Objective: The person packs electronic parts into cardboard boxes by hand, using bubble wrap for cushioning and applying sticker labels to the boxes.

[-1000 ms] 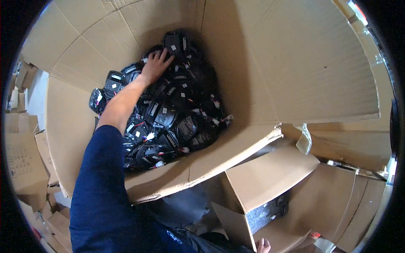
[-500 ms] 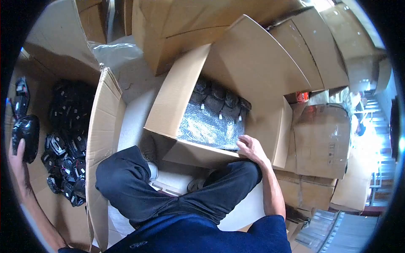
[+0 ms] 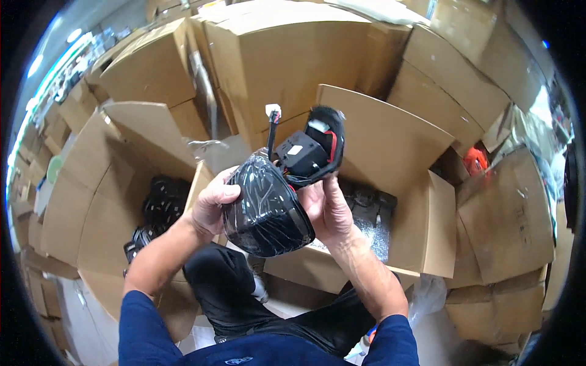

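Note:
A black car side mirror (image 3: 268, 207) is held up in front of me, above my lap, its rounded housing wrapped in shiny clear film. From its upper end juts the black mounting base (image 3: 302, 152) with red wiring, and a cable with a white connector (image 3: 273, 112) stands up beside it. My left hand (image 3: 213, 201) is closed on the left side of the housing, thumb over the front. My right hand (image 3: 329, 210) grips it from the right, under the base, its fingers partly hidden behind the mirror.
An open carton (image 3: 91, 189) at left holds several black mirrors (image 3: 166, 201). Behind my hands, another open carton (image 3: 439, 226) contains dark wrapped parts (image 3: 372, 204) and bubble wrap (image 3: 373, 238). Stacked cardboard boxes (image 3: 299, 61) stand at the back and at the right (image 3: 506, 213).
My left hand has brought the mirror out of the left carton to the middle. My right hand has left the other carton's edge and taken hold too. The view has tilted up.

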Demonstrator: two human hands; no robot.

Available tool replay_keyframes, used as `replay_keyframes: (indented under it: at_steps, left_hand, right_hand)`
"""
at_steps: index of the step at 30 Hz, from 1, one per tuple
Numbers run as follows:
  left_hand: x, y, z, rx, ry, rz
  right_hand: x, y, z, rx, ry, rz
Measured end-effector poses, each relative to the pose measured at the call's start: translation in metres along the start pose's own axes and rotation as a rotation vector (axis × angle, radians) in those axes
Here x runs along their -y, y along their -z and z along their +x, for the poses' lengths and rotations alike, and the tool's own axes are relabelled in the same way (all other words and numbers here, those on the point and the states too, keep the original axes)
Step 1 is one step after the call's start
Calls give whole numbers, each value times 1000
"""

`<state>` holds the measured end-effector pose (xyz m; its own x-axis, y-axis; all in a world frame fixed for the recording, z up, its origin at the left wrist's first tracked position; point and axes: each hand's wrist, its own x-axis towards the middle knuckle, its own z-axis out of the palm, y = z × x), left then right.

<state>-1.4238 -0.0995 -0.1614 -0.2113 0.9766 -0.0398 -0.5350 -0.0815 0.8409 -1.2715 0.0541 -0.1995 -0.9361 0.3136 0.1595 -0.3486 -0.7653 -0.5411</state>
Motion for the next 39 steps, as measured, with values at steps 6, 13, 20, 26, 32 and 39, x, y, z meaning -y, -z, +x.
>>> replay_keyframes:
  at_steps: [6,13,20,26,32,39]
  left_hand:
    - [51,-39,51,130,-2,-431]
    - [53,5,113,-71,35,-238]
    - [41,81,104,-401,-214,-391]
    - [74,65,120,-515,-122,-314]
    - [78,75,110,-538,-70,-202]
    - [121,57,141,-450,-121,-357]
  right_hand:
    - [76,52,-31,-29,203,-220]
    - [159,74,-47,-440,349,-1048]
    - [43,289,-17,-540,-481,-1124]
    - [-92,436,-8,-889,-510,-666]
    - [-85,381,15,-636,-590,-1789]
    - [-20,195,3,25,-211,-853]
